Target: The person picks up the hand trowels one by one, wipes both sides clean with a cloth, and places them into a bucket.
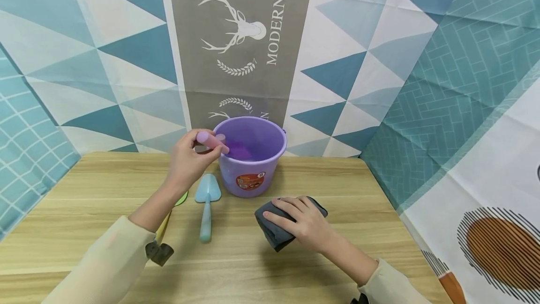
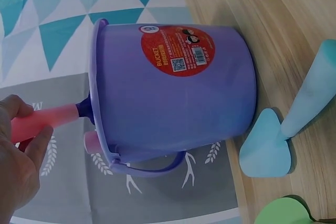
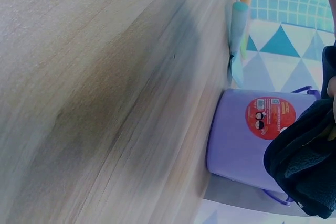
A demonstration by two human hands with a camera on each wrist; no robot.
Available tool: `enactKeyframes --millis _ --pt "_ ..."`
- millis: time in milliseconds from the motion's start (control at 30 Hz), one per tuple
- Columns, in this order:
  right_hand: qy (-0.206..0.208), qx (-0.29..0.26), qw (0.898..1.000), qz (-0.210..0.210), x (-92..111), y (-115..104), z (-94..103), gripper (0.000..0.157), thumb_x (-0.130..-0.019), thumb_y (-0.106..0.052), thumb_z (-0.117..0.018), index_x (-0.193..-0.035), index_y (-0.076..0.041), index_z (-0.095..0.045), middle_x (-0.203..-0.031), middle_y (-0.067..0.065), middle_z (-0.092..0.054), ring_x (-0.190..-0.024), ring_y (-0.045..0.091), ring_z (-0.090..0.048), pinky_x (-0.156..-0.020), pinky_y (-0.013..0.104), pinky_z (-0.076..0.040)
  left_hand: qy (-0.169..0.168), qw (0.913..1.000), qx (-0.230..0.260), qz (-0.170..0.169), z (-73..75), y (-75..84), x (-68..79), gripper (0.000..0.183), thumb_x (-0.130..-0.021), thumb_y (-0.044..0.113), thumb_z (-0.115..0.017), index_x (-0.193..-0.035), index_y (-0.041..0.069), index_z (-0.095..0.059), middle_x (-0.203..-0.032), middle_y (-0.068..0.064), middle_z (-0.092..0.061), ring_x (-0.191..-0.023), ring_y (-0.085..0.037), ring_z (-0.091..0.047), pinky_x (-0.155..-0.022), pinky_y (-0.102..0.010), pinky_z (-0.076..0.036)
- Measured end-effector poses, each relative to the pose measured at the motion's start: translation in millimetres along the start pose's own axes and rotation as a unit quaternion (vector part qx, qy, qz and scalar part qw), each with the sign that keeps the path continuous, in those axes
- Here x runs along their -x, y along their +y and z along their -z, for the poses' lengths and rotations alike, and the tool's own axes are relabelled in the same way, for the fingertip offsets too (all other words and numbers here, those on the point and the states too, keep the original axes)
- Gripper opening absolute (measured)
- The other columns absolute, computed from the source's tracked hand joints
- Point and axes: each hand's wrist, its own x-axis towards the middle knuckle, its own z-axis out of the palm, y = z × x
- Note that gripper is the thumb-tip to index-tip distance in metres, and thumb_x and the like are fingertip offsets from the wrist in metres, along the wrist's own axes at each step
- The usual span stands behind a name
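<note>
Partly inside the bucket [image 1: 229, 175] is a pink-handled tool [image 1: 210, 140], left grip [image 1: 188, 156] pinching it, right grip [image 1: 307, 223] clutching cloth [image 1: 271, 230].

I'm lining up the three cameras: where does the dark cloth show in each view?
Head: the dark cloth is below and slightly right of centre, in the right hand.
Left wrist: not in the picture.
Right wrist: at the lower right edge, partly covering the purple bucket.
Shared landmark: that bucket, with its red label, shows in all three.
</note>
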Motion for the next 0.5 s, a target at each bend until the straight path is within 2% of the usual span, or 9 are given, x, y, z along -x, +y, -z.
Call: enactKeyframes --millis 233,500 --pt "-0.022 0.001 1.000 -0.012 2 3 1.9 0.037 -0.091 -0.018 -0.057 -0.128 -0.018 -0.057 -0.121 0.010 -0.061 -0.104 0.023 -0.060 -0.072 0.036 -0.050 -0.007 0.9997 0.023 -0.001 -4.5 -2.6 -6.7 0.025 -0.078 0.011 -0.073 -0.097 0.001 -0.060 -0.098 -0.013 -0.070 -0.081 0.005 -0.061 -0.067 -0.012 -0.052" --pt "-0.041 -0.002 0.999 -0.011 2 5 2.6 0.054 -0.078 -0.018 -0.073 -0.129 -0.018 -0.056 -0.121 0.009 -0.061 -0.104 0.022 -0.060 -0.074 0.036 -0.051 -0.002 0.9999 -0.016 -0.004 -7.6 -5.3 -12.0 0.029 -0.077 0.010 -0.074 -0.102 0.002 -0.062 -0.092 -0.012 -0.068 -0.080 -0.012 -0.059 -0.065 -0.009 -0.047"
